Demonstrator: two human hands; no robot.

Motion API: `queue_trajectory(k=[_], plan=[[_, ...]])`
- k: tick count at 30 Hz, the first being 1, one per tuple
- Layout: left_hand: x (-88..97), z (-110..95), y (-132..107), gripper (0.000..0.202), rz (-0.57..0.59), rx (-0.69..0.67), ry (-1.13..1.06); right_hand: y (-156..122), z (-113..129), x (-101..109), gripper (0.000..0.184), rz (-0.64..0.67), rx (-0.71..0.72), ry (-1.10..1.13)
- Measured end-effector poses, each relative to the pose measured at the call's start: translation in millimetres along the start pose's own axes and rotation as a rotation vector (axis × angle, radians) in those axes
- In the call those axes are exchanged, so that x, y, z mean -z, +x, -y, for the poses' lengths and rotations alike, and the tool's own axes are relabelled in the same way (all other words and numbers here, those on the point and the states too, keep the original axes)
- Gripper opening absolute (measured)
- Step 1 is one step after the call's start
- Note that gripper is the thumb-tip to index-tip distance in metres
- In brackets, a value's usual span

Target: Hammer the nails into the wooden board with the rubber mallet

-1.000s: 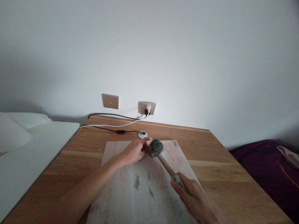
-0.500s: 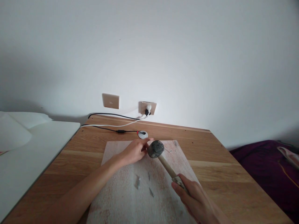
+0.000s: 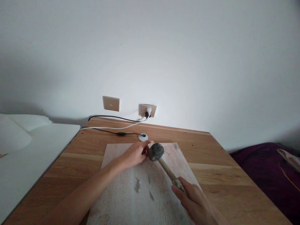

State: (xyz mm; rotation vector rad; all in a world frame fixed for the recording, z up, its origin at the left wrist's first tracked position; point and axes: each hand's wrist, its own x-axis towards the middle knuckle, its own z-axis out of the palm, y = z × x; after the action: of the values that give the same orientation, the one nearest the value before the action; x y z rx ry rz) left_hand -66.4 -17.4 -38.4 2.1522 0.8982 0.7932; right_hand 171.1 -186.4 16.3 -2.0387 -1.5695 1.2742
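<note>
My right hand (image 3: 193,200) is wrapped round the handle of a mallet (image 3: 167,169) with a dark, rounded head. That head hangs over the far part of a pale, reddish-streaked board (image 3: 122,193), right beside the fingers of my left hand (image 3: 137,153). My left fingers are pinched together over the board, and whatever is between them is hidden by the mallet head. Nearer to me, a bright nail (image 3: 139,186) stands up from the board, with a thin nail (image 3: 150,179) and another nail (image 3: 152,196) to its right. One more nail (image 3: 168,153) shows beyond the mallet head.
The board lies on a wooden tabletop (image 3: 215,175) against a white wall. Behind it are a round cable grommet (image 3: 142,137), black and white cables (image 3: 117,127) and a socket with plugs (image 3: 148,111). White furniture (image 3: 53,140) stands at left, purple fabric (image 3: 257,168) at right.
The view has tilted slightly, so things sit a little lower in the picture. Both hands and the mallet keep nearly the same place over the board.
</note>
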Motion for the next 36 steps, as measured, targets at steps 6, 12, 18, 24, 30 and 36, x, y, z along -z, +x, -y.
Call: queue_trajectory(k=[6,12,18,24,30,36], plan=[[3.1,-3.1,-0.8,0.058,-0.006,-0.049,-0.025,2.3,-1.8,0.5,0.063,0.026,0.012,0.016],[0.7,1.3,-0.7,0.066,-0.017,-0.023,0.046,3.3,-8.3,2.0,0.062,-0.013,0.009,-0.002],[0.4,1.5,-0.3,0.065,-0.004,-0.009,0.02,3.9,-9.2,2.9,0.062,-0.036,-0.006,-0.017],[0.1,4.0,-0.9,0.066,-0.007,-0.027,0.025,4.5,-10.8,0.5,0.06,-0.075,0.027,-0.014],[-1.6,6.5,-0.8,0.064,-0.016,-0.049,0.053,1.9,-8.9,-1.3,0.061,-0.072,-0.002,-0.005],[-0.1,3.9,-0.7,0.067,-0.004,-0.033,0.055,1.1,-1.7,5.2,0.064,0.006,-0.02,-0.015]])
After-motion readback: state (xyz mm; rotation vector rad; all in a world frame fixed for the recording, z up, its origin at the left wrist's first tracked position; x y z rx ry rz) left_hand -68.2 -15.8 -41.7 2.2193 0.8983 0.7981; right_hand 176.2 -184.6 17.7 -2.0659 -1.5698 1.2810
